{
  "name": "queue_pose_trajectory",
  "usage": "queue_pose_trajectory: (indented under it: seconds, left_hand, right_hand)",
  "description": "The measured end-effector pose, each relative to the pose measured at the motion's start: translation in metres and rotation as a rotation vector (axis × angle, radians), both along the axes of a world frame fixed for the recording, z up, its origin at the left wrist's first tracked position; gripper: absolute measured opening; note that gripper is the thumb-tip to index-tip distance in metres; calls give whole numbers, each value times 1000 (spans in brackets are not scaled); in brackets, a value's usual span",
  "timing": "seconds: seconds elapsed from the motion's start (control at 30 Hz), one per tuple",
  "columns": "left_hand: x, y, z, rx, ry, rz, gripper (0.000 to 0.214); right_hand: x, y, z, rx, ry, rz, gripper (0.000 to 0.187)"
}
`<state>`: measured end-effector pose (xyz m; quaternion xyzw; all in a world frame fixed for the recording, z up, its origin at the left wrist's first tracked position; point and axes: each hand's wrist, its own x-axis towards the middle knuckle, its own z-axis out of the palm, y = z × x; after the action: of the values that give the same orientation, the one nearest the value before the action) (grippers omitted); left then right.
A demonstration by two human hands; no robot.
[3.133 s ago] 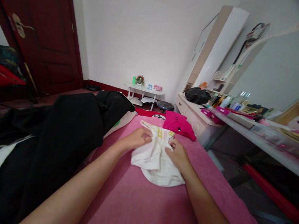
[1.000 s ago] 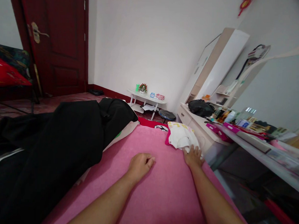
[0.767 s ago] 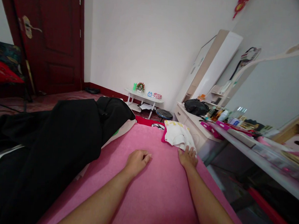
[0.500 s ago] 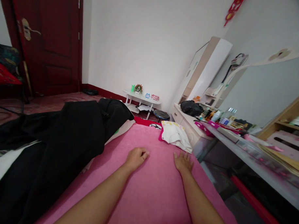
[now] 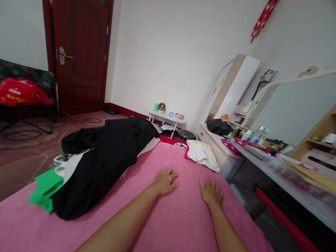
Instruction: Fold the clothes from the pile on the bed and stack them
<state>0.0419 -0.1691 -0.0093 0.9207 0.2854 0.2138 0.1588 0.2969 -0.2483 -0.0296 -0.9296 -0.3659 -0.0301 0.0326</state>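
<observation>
Both my hands rest on a pink bed cover [image 5: 181,218]. My left hand [image 5: 165,181] lies palm down with its fingers spread, holding nothing. To its right, my right hand [image 5: 211,191] is also palm down, fingers apart and empty. Left of my left hand is a heap of clothes, with a black garment [image 5: 108,160] on top. From under the heap a green cloth [image 5: 46,186] and some white fabric stick out. Beyond my right hand, near the bed's far right corner, lies a folded white garment [image 5: 201,154] over something bright pink.
A dressing table [image 5: 222,150] with bottles and a mirror stands along the right, joined by a cluttered grey desk [image 5: 298,189]. A low white table [image 5: 165,116] and a round stool [image 5: 186,134] are beyond the bed. A chair with a red bag [image 5: 22,91] stands at left.
My left hand has uncurled and now lies flat with fingers spread. The view has swung left, bringing the chair, the red bag and the green cloth into sight.
</observation>
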Motion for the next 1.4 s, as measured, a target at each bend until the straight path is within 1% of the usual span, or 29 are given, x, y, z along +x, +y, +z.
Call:
queue_pose_trajectory:
  seconds: [0.17,0.37,0.47,0.53,0.6,0.67,0.7,0.73,0.77,0.8,0.83,0.87,0.93,0.97,1.0,1.03,1.07,1.1,1.13,1.17,1.2,1.27,1.33,1.4]
  left_hand:
    - [-7,-19,-2,5,115,-8,59]
    - [-23,-47,5,-25,243,-17,68]
    - [-43,-66,6,-34,271,-46,68]
    - [-62,-79,6,-34,258,-83,66]
    - [-86,-87,9,-39,244,-151,66]
    - [-109,-88,18,-64,238,-265,67]
    - [-120,-86,25,-95,235,-338,65]
    - [-130,-81,35,-134,224,-401,59]
    - [-139,-74,47,-172,204,-438,49]
    - [-148,-65,60,-194,166,-429,37]
    - [-156,-54,75,-185,111,-369,27]
    - [-164,-41,89,-135,42,-254,23]
    - [-182,-14,115,75,-109,90,29]
    - [-192,0,125,193,-172,282,35]
    - [-203,13,131,274,-215,469,45]
    - [-213,25,132,292,-226,627,59]
    - [-222,35,130,254,-217,753,71]
    - [-231,43,125,191,-199,834,78]
    - [-238,49,118,123,-178,882,80]
    - [-243,53,109,66,-164,903,76]
    - [-247,55,101,34,-158,908,71]
    - [-250,58,87,16,-163,914,65]
    - [-250,59,80,22,-174,920,65]
    - [-250,60,77,46,-190,928,67]
  right_hand:
    - [-7,-11,-4,26,1,11,69]
    - [-4,-18,-8,43,11,56,71]
    - [0,-18,-11,67,1,69,72]
    - [2,-18,-12,81,8,73,73]
    - [3,-17,-13,88,25,77,73]
    - [2,-18,-12,86,35,75,72]
    - [2,-18,-11,83,33,73,72]
    - [1,-18,-11,81,30,71,72]
    - [0,-18,-10,80,24,68,71]
    - [-1,-19,-10,80,16,65,71]
    - [-1,-19,-9,81,10,65,71]
    - [-2,-19,-9,84,4,66,70]
    - [-2,-20,-10,90,-2,69,69]
    - [-2,-20,-10,94,-3,70,69]
    - [-2,-19,-10,96,-3,69,69]
    - [-2,-19,-10,96,-5,67,69]
    - [-2,-19,-10,94,-6,64,69]
    - [-1,-18,-11,92,-5,62,69]
    - [-1,-18,-11,90,-3,60,69]
    - [-1,-18,-11,89,-1,59,69]
    - [-1,-18,-11,88,0,59,69]
    - [-1,-18,-11,92,2,60,68]
    - [-1,-18,-10,96,4,60,68]
    - [-1,-18,-10,92,7,60,69]
